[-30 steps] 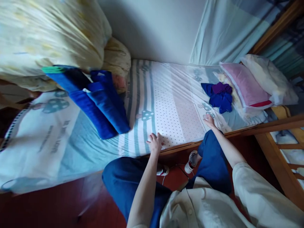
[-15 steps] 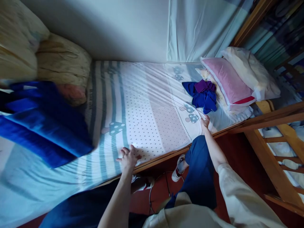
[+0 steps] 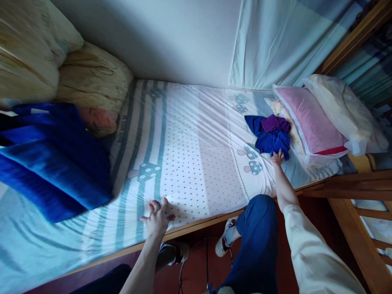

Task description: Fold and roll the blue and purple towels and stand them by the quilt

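1. Where the bed sheet (image 3: 196, 134) is pulled flat in the middle of the frame, I see my right hand (image 3: 277, 157) reaching to the right of centre, its fingers spread and loose, holding nothing.
2. The fingertips of that hand touch the lower edge of a bunched blue cloth (image 3: 269, 136), which has a small purple cloth (image 3: 274, 122) on top.
3. The blue cloth lies just above my right hand in the frame. It is a crumpled heap, so I can't tell a long side.
4. My left hand (image 3: 157, 214) is low and left of centre. It lies flat and open on the sheet near the wooden bed edge (image 3: 199, 226), well apart from the blue cloth. So the right hand is much nearer.
5. Just to the right of the blue cloth sits a pink pillow (image 3: 306, 122), with a white pillow (image 3: 346, 112) past it.
6. At the left of the frame lies a folded blue blanket (image 3: 52, 159), with yellow bedding (image 3: 76, 77) above it.
7. Nothing sits between my right hand and the blue cloth.
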Action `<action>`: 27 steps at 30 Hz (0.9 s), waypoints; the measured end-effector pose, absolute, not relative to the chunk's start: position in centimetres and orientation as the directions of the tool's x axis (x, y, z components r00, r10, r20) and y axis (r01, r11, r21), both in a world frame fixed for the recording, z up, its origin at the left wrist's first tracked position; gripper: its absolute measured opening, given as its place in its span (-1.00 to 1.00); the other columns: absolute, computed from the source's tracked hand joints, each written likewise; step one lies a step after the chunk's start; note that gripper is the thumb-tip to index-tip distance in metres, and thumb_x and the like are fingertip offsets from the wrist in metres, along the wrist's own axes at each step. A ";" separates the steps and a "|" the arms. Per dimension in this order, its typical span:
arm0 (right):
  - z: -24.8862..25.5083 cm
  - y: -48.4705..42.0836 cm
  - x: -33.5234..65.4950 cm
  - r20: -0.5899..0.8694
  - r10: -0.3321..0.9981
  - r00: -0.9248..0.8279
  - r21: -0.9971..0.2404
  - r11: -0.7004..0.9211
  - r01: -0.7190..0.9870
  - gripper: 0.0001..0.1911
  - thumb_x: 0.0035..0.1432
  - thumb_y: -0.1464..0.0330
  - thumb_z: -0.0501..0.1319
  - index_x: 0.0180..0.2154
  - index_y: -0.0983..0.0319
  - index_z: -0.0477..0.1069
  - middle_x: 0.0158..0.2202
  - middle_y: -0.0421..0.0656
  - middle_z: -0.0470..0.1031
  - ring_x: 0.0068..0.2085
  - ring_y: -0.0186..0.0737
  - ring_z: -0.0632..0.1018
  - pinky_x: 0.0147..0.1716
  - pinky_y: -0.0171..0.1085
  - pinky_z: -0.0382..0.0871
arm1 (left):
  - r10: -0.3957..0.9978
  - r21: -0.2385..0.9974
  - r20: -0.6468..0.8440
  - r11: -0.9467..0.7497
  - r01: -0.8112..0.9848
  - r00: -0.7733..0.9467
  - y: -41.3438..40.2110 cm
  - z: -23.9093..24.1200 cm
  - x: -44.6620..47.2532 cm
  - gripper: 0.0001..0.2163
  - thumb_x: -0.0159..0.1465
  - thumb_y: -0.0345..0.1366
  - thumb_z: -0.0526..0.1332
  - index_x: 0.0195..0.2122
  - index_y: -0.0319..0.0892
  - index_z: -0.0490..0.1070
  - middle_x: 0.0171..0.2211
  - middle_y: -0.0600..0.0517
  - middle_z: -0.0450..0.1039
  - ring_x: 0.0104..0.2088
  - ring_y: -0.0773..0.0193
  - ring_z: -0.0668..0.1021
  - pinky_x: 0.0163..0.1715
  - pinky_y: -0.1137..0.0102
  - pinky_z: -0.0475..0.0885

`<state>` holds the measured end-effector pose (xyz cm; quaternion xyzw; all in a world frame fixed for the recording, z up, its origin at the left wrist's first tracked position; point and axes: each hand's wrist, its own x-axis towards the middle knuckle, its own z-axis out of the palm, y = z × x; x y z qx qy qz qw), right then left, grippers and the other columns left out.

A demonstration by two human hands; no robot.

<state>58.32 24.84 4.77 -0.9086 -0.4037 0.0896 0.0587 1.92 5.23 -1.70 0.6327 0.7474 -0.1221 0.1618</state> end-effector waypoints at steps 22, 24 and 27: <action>13.9 4.2 51.1 0.235 0.722 0.651 -0.891 -0.108 0.441 -0.66 0.05 0.05 0.31 -0.35 0.19 0.61 -0.30 -0.02 0.66 -0.25 -0.02 0.68 -0.18 -0.06 0.62 | 0.902 0.140 -0.402 0.234 0.962 -0.161 5.9 2.0 3.8 -0.21 0.26 -0.02 0.30 0.43 -0.28 0.11 0.35 -0.62 0.11 0.39 -0.43 0.18 0.08 -0.39 0.29; 16.4 1.6 49.7 0.228 0.744 0.628 -0.907 -0.073 0.415 -0.68 0.07 0.06 0.33 -0.32 0.16 0.62 -0.30 -0.04 0.65 -0.26 -0.03 0.68 -0.22 -0.07 0.63 | 0.927 0.235 -0.361 0.195 0.952 -0.101 6.2 4.2 5.0 -0.12 0.19 0.03 0.35 0.42 -0.35 0.12 0.31 -0.66 0.15 0.35 -0.55 0.20 0.03 -0.39 0.32; 18.9 -2.3 46.9 0.223 0.789 0.572 -0.924 -0.017 0.383 -0.77 0.10 0.10 0.33 -0.32 0.09 0.63 -0.27 -0.08 0.64 -0.25 -0.02 0.69 -0.24 -0.04 0.66 | 0.964 0.330 -0.267 0.098 0.939 -0.007 5.7 7.2 6.9 -0.07 0.10 0.08 0.41 0.38 -0.37 0.21 0.27 -0.60 0.24 0.31 -0.53 0.28 0.07 -0.26 0.38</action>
